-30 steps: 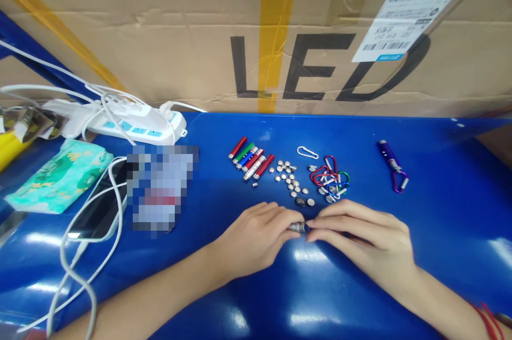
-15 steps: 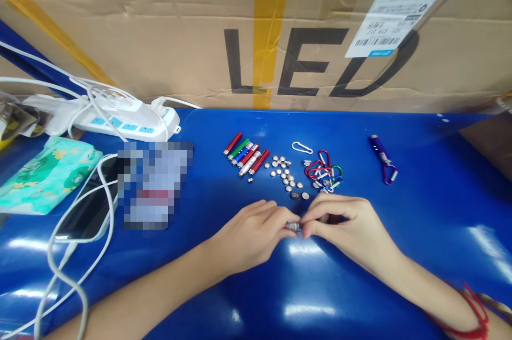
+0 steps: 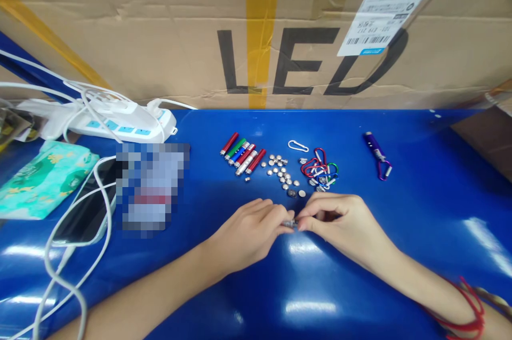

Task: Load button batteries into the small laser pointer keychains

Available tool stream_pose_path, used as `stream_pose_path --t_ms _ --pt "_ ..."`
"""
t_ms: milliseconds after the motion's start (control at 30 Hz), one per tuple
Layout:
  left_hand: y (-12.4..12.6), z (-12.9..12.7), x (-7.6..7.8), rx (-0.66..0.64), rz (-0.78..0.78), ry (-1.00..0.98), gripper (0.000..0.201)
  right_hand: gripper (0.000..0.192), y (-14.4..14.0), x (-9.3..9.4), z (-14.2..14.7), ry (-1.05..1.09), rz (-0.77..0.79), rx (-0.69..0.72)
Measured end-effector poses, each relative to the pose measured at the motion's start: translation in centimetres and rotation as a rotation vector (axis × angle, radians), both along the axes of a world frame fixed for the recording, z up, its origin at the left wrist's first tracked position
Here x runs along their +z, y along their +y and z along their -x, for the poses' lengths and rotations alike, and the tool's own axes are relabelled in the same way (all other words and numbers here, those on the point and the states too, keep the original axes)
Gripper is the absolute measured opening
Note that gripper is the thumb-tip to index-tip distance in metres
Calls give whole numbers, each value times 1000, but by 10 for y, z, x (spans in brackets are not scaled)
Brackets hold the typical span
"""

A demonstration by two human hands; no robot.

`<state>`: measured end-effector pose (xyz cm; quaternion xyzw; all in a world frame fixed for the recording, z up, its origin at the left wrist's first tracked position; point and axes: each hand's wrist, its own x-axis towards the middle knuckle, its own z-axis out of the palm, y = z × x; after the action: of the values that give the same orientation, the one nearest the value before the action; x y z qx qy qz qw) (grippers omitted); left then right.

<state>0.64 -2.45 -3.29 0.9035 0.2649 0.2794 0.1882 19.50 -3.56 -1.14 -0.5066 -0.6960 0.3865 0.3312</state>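
Between the fingers of my left hand [image 3: 252,231] is a silver mini flashlight tube [image 3: 288,223], mostly hidden in the grip. My right hand [image 3: 336,217] pinches at its open right end, with thumb and fingertips around a small part too hidden to make out. Just beyond my hands lie several silver button cells [image 3: 282,173] and a small dark round piece [image 3: 292,193]. To their left is a row of mini flashlight tubes [image 3: 242,154] in red, green, blue and silver. On their right is a pile of coloured carabiners [image 3: 320,169].
A purple flashlight [image 3: 373,144] with a carabiner lies at the right. A white carabiner [image 3: 298,146] lies farther back. Leftward are a phone [image 3: 82,215], cables, a tissue pack [image 3: 48,180] and a power strip [image 3: 120,121]. A large cardboard box [image 3: 168,31] stands behind.
The whole view has shifted slightly, so things appear a little further left. My hands keep the same hold, with the right fingertips still at the tube's end.
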Motion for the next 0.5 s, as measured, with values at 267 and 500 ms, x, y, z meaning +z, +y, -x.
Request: stream_pose_path --t_ms 267,500 --pt "-3 -2 0 14 -47 24 29 13 1 -2 0 33 209 -28" --pt "-2 -3 -1 59 -18 -36 27 25 7 2 0 103 359 -2"
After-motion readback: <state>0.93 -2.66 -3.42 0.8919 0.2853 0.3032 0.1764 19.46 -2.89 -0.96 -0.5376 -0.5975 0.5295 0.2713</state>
